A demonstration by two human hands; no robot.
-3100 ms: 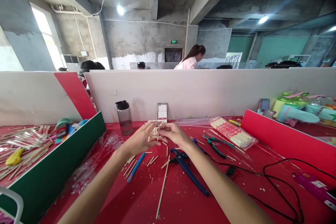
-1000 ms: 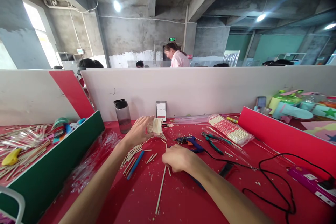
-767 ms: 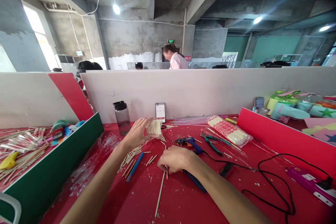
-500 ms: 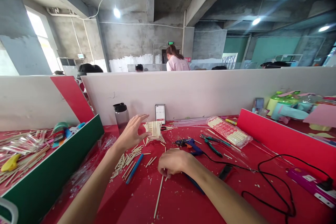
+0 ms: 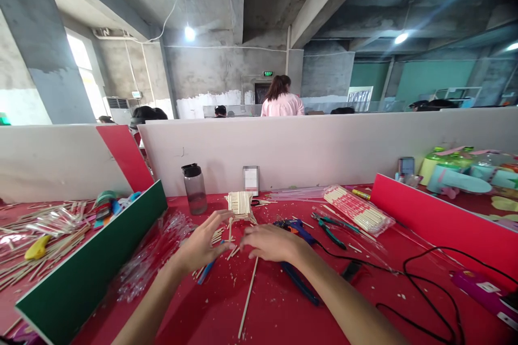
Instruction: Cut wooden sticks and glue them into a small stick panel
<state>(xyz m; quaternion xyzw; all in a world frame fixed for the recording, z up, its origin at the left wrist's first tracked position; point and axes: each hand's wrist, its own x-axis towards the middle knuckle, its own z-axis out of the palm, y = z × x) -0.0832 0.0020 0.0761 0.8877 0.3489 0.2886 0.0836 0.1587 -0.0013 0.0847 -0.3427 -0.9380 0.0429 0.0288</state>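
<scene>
My left hand [image 5: 204, 243] hovers above a scatter of short cut wooden sticks [image 5: 217, 235], its thumb and fingers apart. A blue stick-like piece [image 5: 206, 272] lies partly hidden beneath it. Facing it, my right hand [image 5: 270, 242] has loosely bent, separated fingers, and nothing shows in its grasp. Below that hand a long thin wooden stick [image 5: 248, 299] lies on the red table. A short stick [image 5: 230, 229] shows between the two hands; whether anything touches it, I cannot tell. Just beyond stands a small structure of sticks [image 5: 240, 206].
To the right lie a blue glue gun [image 5: 301, 230], green-handled pliers [image 5: 332, 232], a dark blue-handled tool [image 5: 299, 283] and a bag of sticks [image 5: 360, 210]. A black cable [image 5: 421, 275] loops near a purple power strip [image 5: 477, 285]. A bottle [image 5: 196, 190] and phone [image 5: 251, 180] stand behind.
My left hand has moved down and away from the stick structure, closer to my right hand. My right hand has lifted off the long stick and its fingers have loosened.
</scene>
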